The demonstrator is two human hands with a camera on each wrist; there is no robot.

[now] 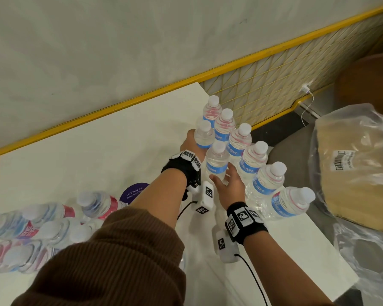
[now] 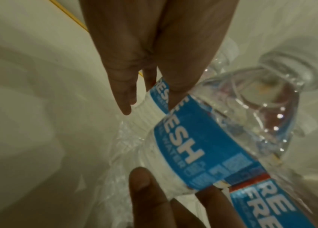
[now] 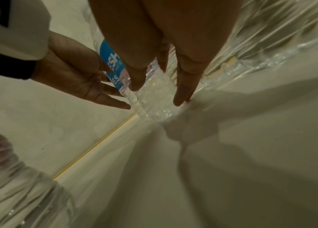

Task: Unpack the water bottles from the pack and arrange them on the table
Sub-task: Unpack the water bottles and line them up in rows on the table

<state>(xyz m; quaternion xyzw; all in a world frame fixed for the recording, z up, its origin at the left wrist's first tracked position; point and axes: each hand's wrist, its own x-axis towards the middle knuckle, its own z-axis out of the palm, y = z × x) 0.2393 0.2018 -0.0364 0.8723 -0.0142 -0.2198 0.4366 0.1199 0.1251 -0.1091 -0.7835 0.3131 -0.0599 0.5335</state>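
Observation:
Several blue-labelled water bottles (image 1: 254, 160) stand in a row along the table's right edge. Two more stand just left of that row. My left hand (image 1: 189, 141) lies against the farther one (image 1: 205, 134), its straight fingers (image 2: 127, 86) touching the label. My right hand (image 1: 228, 184) is spread open at the nearer bottle (image 1: 217, 160), with straight fingers (image 3: 185, 80) on either side of its lower body (image 3: 154, 98). The pack (image 1: 31, 228) of remaining bottles lies in clear wrap at the near left.
The white table (image 1: 97, 151) ends close behind the bottle row on the right. Past that edge sits a clear plastic bag (image 1: 352, 162) with tan contents. A yellow mesh rail (image 1: 274, 80) runs along the back. A purple sticker (image 1: 135, 193) lies near the pack.

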